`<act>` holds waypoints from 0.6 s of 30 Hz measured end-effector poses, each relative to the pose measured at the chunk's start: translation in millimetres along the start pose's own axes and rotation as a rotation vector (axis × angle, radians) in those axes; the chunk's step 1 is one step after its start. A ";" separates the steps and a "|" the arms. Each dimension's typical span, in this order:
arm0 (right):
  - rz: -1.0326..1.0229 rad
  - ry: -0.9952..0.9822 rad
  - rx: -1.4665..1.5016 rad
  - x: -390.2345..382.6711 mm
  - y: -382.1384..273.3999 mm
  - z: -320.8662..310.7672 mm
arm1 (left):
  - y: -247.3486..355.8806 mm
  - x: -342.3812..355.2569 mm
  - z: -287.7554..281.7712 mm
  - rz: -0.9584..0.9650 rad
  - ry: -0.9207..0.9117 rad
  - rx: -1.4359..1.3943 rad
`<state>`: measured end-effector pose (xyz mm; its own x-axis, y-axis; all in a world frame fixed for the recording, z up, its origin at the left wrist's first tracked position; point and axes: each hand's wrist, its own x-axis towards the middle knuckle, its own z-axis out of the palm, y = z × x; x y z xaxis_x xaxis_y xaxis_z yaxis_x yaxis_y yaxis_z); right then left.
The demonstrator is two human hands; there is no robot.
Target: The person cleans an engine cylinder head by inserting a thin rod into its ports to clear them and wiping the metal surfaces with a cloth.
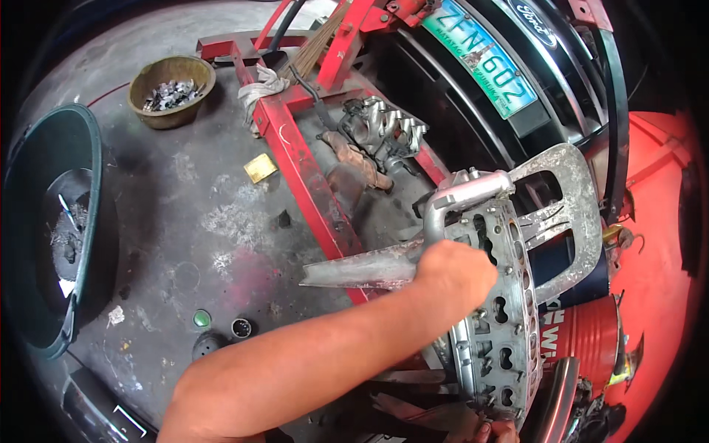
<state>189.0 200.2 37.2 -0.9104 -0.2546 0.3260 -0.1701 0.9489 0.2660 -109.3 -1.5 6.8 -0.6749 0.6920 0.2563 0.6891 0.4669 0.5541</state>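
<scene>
A grey metal engine block (pixel 500 308) with rows of openings and bolt holes stands upright at right of centre. From the lower left my left forearm reaches across to it. My left hand (pixel 456 279) is closed in a fist at the block's left side, where a silver curved pipe (pixel 469 193) runs down into the grip; the palm side is hidden. At the lower edge only the fingertips of my right hand (pixel 499 432) show, bent close together at the block's bottom end. What they hold cannot be made out. A pale flat metal plate (pixel 583 214) with cut-outs juts out beyond the block.
A red steel frame (pixel 304 173) crosses behind the block, with a metal engine part (pixel 384 127) beside it. On the floor are a brown bowl (pixel 171 118) of metal bits, a dark tub (pixel 92 184) and a yellow box (pixel 260 168). A car bumper (pixel 473 96) and red drum (pixel 587 336) stand right.
</scene>
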 end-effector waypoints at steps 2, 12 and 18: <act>0.018 -0.046 -0.033 4.1 -8.1 -1.6 | -21.4 -2.5 -4.9 -0.053 -0.035 -0.266; 0.075 -0.250 -0.054 7.4 -1.3 -1.7 | -26.8 -15.2 -24.8 -0.044 -0.126 -0.236; -0.080 -0.190 -0.189 -10.4 12.4 4.8 | -42.7 -14.3 -24.5 -0.076 -0.118 -0.361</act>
<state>194.5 215.5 32.8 -0.9544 -0.2705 0.1261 -0.1867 0.8709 0.4546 -135.6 -44.8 -1.1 -0.6712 0.7310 0.1228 0.4871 0.3101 0.8164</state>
